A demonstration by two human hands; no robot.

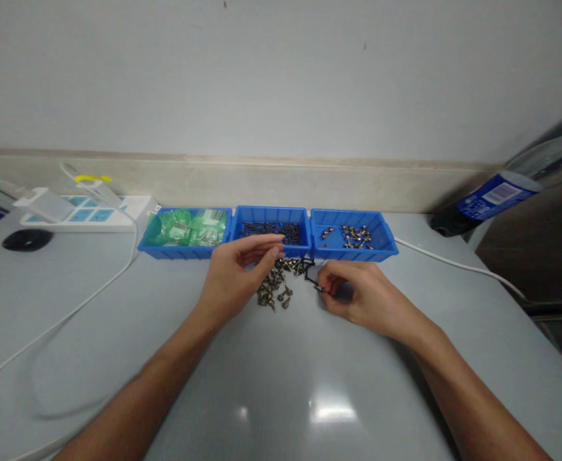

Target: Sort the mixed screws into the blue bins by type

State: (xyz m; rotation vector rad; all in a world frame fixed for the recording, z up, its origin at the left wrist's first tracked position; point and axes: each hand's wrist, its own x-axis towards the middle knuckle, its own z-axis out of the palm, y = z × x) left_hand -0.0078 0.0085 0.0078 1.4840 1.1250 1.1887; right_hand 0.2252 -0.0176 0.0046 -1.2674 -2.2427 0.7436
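My right hand (362,291) is closed in a pinch on a thin black angular piece (308,276), just right of a loose pile of small metal screws (272,286) on the table. The piece looks like a slim bent frame; its exact kind is unclear. My left hand (235,272) hovers over the left side of the pile, fingers stretched and thumb apart from the forefinger. It partly covers the pile and the front of the middle blue bin (271,210), which contains dark screws (285,232). Shiny metal fasteners (356,237) lie in the right blue bin (381,246).
The left blue bin (149,240) holds green plastic bags (189,225). A white power strip (141,208) with plugs, a black mouse (27,239) and a white cable (93,291) are at left. A dark drink bottle (497,195) leans at right. A wall stands behind.
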